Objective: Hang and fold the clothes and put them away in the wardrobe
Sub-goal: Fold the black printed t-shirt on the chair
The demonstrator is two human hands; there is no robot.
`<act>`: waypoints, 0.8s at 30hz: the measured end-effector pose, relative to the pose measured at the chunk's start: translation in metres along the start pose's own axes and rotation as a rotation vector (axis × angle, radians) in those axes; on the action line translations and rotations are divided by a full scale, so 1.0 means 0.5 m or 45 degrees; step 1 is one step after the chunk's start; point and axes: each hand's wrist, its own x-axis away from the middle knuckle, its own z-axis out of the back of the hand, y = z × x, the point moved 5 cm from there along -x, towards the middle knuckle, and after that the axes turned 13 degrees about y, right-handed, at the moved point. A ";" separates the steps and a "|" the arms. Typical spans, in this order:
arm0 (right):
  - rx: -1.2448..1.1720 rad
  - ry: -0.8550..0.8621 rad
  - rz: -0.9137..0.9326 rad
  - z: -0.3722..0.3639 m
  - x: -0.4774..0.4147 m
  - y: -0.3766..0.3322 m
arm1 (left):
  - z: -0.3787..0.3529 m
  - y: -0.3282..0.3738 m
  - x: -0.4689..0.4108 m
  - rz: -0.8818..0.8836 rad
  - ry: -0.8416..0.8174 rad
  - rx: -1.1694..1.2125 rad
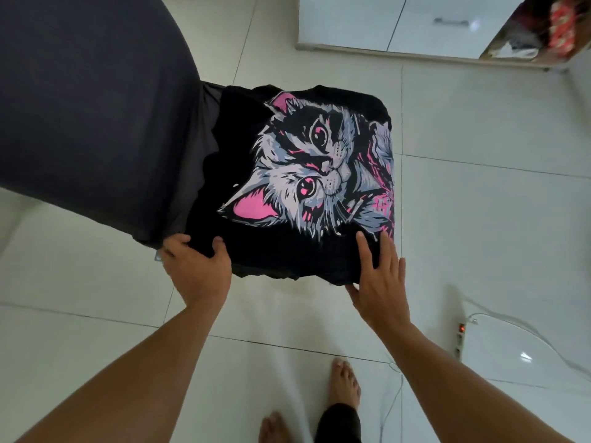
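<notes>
the black cat-print t-shirt [307,174] looks already folded into a rough square, print side up, and it is held out flat above the tiled floor [479,219] in front of the person. the left hand [195,266] grips its near left corner, thumb and fingers curled over the cloth. the right hand [380,282] lies flatter at the near right edge, fingers straight on top of the fabric, the thumb low at the hem; i cannot tell whether it tucks under. a large dark grey garment [89,107] spreads across the upper left and touches the shirt's left side; what it rests on is hidden.

so, as i judge it, the folding of this piece is about done and the putting away is left, with the grey piece not yet dealt with. the wardrobe [367,24] stands ahead, its white doors closed, with an open compartment [543,30] at the far right holding red things.

the floor between is open tile. to the right, though, a power strip [460,338] and its thin white cable [393,401] run close by the bare feet [345,385], worth stepping wide of.
</notes>
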 end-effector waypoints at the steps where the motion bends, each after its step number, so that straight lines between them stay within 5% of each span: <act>1: -0.021 0.026 -0.045 -0.003 -0.003 0.001 | -0.002 -0.009 0.007 0.126 0.001 0.095; 7: -0.207 0.058 -0.142 -0.015 0.020 -0.007 | -0.019 -0.056 0.042 0.449 -0.206 0.239; 14: -0.246 0.087 -0.283 0.015 0.038 0.011 | 0.012 -0.058 0.023 0.349 -0.302 0.139; 24: -0.271 0.113 -1.036 0.059 0.063 0.097 | 0.055 -0.025 -0.013 0.494 -0.595 0.284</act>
